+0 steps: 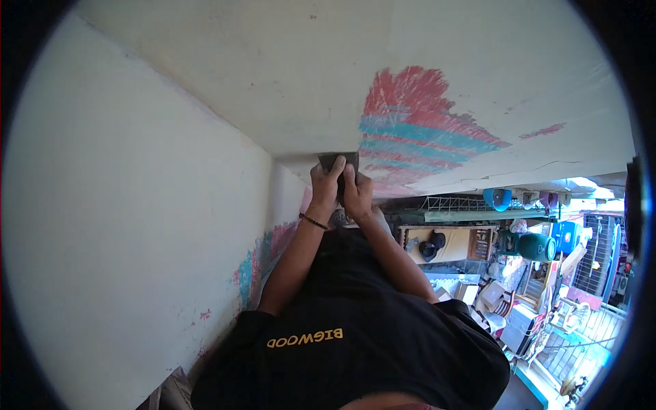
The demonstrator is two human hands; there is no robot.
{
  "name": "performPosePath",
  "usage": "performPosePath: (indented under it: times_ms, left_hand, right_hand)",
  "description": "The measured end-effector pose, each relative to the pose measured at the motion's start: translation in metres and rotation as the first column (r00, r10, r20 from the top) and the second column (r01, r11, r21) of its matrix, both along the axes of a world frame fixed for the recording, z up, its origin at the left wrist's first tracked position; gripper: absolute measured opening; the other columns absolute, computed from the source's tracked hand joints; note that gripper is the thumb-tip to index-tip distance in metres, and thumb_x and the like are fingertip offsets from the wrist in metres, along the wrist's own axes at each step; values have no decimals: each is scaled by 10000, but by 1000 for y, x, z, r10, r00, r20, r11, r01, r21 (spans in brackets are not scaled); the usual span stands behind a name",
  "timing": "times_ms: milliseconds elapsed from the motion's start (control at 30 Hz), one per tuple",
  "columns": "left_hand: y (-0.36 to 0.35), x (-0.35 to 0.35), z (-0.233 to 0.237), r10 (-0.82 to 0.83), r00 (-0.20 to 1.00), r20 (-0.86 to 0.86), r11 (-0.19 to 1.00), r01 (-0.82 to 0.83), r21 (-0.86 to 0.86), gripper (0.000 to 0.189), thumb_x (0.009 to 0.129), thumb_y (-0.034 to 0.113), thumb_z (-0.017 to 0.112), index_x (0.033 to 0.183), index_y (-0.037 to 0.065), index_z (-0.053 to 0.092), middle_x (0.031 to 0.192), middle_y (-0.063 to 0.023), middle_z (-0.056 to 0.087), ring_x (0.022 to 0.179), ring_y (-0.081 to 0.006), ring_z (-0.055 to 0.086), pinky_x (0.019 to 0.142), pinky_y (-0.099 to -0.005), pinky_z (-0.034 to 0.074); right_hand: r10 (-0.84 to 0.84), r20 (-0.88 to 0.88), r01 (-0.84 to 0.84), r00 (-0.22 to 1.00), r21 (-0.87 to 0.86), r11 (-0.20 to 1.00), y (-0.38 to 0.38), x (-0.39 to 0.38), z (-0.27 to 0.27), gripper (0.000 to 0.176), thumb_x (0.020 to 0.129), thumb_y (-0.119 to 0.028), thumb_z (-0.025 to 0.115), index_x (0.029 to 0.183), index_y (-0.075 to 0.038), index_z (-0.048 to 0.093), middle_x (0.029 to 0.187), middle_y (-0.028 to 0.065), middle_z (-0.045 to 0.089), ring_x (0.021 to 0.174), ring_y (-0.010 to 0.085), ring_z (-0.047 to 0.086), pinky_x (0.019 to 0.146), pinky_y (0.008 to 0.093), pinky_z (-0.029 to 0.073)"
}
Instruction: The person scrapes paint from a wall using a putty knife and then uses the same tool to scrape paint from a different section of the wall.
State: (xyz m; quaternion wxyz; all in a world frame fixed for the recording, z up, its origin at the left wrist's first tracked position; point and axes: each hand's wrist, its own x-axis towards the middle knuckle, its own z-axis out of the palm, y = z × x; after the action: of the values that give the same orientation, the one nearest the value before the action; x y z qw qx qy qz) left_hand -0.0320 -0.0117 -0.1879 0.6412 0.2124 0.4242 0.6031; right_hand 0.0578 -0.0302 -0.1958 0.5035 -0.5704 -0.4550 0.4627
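Observation:
A flat dark scraper (327, 161) lies with its blade against the pale wall surface, close to the inner corner. My left hand (324, 187), with a dark beaded bracelet at its wrist, is closed around the scraper's left side, thumb pressed on the blade. Beside it my right hand (359, 196) grips the same tool, its thumb also laid along the blade. Most of the handle is hidden between the hands. Just right of the blade is a patch (420, 130) where red and blue layers show through the pale coat.
Another pale wall (137, 205) stands close on the left, with a smaller red and blue patch (244, 277). Over at right are a green gas cylinder (537, 247), a blue container (566, 237), a cushioned bench (447, 244) bearing a black item, and cluttered household things.

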Motion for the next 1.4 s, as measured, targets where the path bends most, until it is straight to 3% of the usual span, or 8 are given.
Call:
performPosePath:
  times_ms: [100,200,500,633,733,1033,1133,1400]
  left_hand:
    - [-2,2,-18,14,999,36,1000,-14,3,194,912,161,707,1026,16,646,931,-11,648,813,-110,606,723,-277,504]
    - [3,-3,-10,7,1000,6,999,-7,34,205,922,170,692,1049,20,634,941,-16,642,830,-129,614,740,-293,513]
    - [-3,-5,0,2,999,39,999,0,-43,149,919,135,697,1004,17,661,912,5,652,819,-98,597,739,-264,492]
    - [-2,-1,-15,29,998,62,1000,-30,6,138,924,127,686,1001,15,662,913,5,653,796,-94,594,709,-262,489]
    - [-3,0,2,69,998,-12,997,-70,-34,141,924,125,683,1001,9,662,917,6,655,802,-88,591,708,-257,484]
    - [4,-5,2,47,998,-34,996,-45,74,179,906,140,706,1002,-4,659,934,8,654,817,-88,587,729,-265,486]
    - [1,-1,-13,91,989,-117,995,-84,62,168,910,132,700,999,-5,665,930,7,657,814,-87,588,731,-259,487]
    - [-4,0,-26,114,991,-66,993,-112,35,124,902,90,698,975,-7,672,915,-4,667,811,-92,606,732,-253,499]
  right_hand:
    - [2,131,-14,991,84,996,2,3,-17,493,1018,-331,514,745,75,574,566,197,524,541,145,454,498,391,402]
    - [5,151,-24,989,125,992,5,0,-5,529,1029,-379,503,765,73,573,572,40,504,580,110,449,506,364,406]
    - [-18,209,-12,978,142,990,-1,-5,-7,484,1029,-306,496,737,69,588,557,176,529,537,151,459,508,404,402]
    - [14,194,-52,981,194,980,5,1,-14,494,1031,-292,492,703,66,580,537,166,532,500,145,450,475,393,386]
    - [-39,244,2,969,150,989,5,-5,-14,468,1001,-254,543,684,88,580,574,257,541,459,269,529,480,414,409]
    - [-64,237,-6,970,284,959,15,-6,8,495,1003,-271,528,663,85,572,541,263,505,414,288,497,455,436,391]
    - [-32,257,-16,966,182,983,10,-3,-22,496,1001,-266,530,651,84,569,538,257,514,420,322,505,458,436,397]
    - [-61,239,17,969,182,983,6,-6,-33,505,998,-285,537,643,72,580,546,256,531,436,341,549,467,449,409]
